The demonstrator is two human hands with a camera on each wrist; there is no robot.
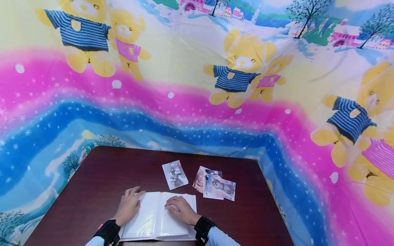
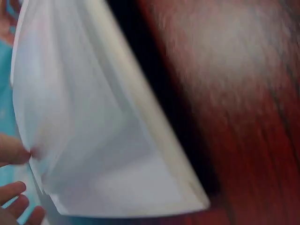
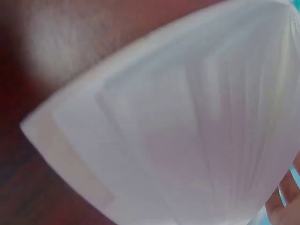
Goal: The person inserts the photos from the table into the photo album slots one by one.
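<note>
A photo album with clear page pockets (image 1: 144,218) lies spread on the dark table, its pages whitish and shiny. At its upper left edge my left hand (image 1: 127,206) rests with the fingers spread beyond the page; in the left wrist view the thumb (image 2: 14,151) touches the edge of a sheet. My right hand (image 1: 182,209) rests on the right page near its top, fingers loosely bent. Only a few of its fingers (image 3: 285,199) show at the lower right of the right wrist view, beside the fanned sheets (image 3: 178,136).
Beyond the album a single photo print (image 1: 174,175) lies on the brown table (image 1: 86,191). Several overlapping photo prints (image 1: 226,189) lie to its right. A cloth with teddy bears (image 1: 237,71) hangs behind and around the table.
</note>
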